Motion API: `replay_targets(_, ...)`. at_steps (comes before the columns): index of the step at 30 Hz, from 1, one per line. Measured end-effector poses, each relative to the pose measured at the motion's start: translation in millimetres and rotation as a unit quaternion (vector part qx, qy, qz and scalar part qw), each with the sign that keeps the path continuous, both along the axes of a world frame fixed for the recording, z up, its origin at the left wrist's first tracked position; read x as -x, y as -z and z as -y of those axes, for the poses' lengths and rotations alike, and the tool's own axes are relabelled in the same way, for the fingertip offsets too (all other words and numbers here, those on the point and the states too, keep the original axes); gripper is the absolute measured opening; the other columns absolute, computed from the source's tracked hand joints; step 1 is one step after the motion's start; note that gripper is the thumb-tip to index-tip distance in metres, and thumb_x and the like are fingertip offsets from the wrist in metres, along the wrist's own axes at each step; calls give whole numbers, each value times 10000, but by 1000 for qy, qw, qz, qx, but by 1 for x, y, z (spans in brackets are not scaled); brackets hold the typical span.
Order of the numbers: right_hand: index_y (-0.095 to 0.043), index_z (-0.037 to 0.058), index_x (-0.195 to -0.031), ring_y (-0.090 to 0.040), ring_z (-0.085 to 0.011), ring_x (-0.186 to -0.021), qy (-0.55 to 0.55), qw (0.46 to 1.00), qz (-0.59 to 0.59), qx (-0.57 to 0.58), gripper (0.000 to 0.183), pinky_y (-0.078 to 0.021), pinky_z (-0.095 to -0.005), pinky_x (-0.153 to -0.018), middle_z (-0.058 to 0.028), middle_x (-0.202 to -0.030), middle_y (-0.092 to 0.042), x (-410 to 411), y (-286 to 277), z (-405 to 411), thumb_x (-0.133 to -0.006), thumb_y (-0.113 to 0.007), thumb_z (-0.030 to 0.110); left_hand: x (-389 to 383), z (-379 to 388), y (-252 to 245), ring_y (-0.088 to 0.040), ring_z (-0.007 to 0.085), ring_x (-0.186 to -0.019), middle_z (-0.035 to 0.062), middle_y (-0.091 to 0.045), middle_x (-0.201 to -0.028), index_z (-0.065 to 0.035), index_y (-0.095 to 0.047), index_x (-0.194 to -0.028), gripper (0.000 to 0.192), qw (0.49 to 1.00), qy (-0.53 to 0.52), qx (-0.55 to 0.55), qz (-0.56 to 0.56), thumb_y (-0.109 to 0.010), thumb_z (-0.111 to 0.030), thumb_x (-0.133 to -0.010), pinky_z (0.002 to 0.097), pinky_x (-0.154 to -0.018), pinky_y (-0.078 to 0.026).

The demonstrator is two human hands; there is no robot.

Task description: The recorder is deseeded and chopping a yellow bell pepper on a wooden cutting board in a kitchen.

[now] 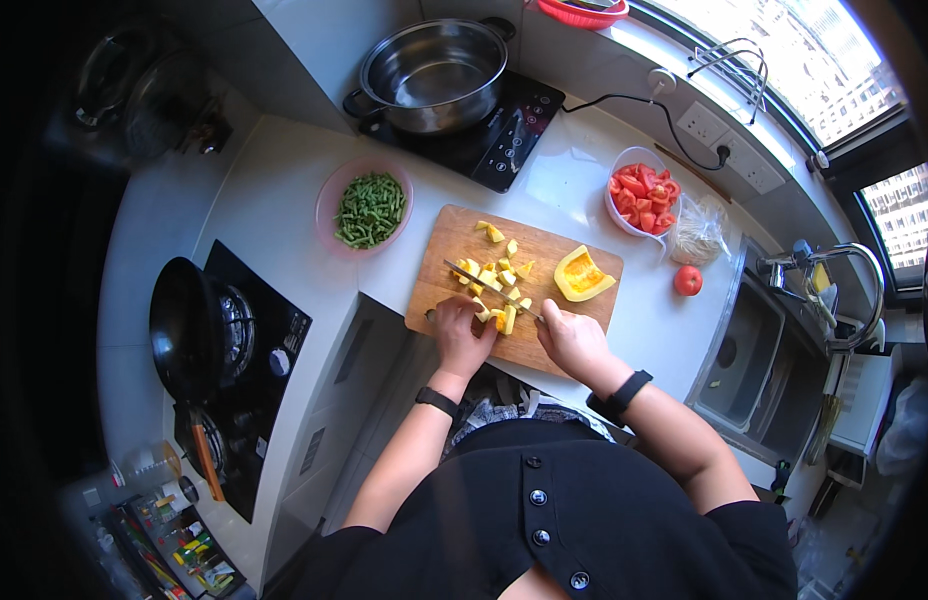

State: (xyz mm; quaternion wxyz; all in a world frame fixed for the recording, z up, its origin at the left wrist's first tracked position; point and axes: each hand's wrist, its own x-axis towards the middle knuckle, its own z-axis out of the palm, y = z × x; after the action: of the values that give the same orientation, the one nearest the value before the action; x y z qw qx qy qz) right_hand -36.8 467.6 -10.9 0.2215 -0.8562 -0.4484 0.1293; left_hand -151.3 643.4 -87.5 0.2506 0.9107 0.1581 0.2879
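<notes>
On a wooden cutting board (546, 350) lie several chunks of yellow pumpkin (507, 277). My right hand (574, 339) grips the handle of a kitchen knife (483, 283), whose blade points up and left across the chunks. At the board's near edge, my left hand (465, 330) has its fingers curled down at some pumpkin pieces beside the blade; whether it grips one is hidden. A larger wedge of pumpkin (582, 274) rests on the board's right part, its orange inside facing up.
Cut green beans (370, 210) fill a pink bowl behind left; cut tomatoes (644, 199) fill another behind right. A steel pot (435, 75) stands on an induction cooker (509, 142). Right are a bagged item (699, 231), a whole tomato (687, 280) and a sink (741, 360); left, a wok (180, 330).
</notes>
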Motion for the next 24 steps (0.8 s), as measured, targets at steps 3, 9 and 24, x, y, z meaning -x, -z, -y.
replay_targets(3, -448, 44, -907, -638, -361, -608, -4, 1000, 8, 23, 174, -504, -472, -518, -175, -679, -628, -1, 1, 22, -900, -570, 169, 2, 4, 13, -587, 270, -792, 111, -560, -897, -40, -608, -943, 240, 989, -100, 93, -63, -737, -115, -754, 379, -681, -498)
replay_targets(9, -451, 46, -897, -629, -364, -578, -10, 999, 6, 50, 163, -504, -470, -510, -176, -665, -623, -5, 6, 43, -898, -568, 161, -15, 3, 9, -598, 288, -772, 119, -558, -856, -57, -596, -938, 204, 975, -123, 135, -126, -691, -76, -758, 392, -686, -499)
replay_targets(24, -458, 49, -892, -625, -369, -570, -16, 998, -8, 56, 156, -497, -478, -504, -176, -647, -628, -8, 10, 64, -911, -553, 172, -1, 13, 7, -617, 268, -768, 122, -589, -901, -26, -525, -946, 322, 981, -69, 152, -95, -721, 15, -694, 351, -683, -526)
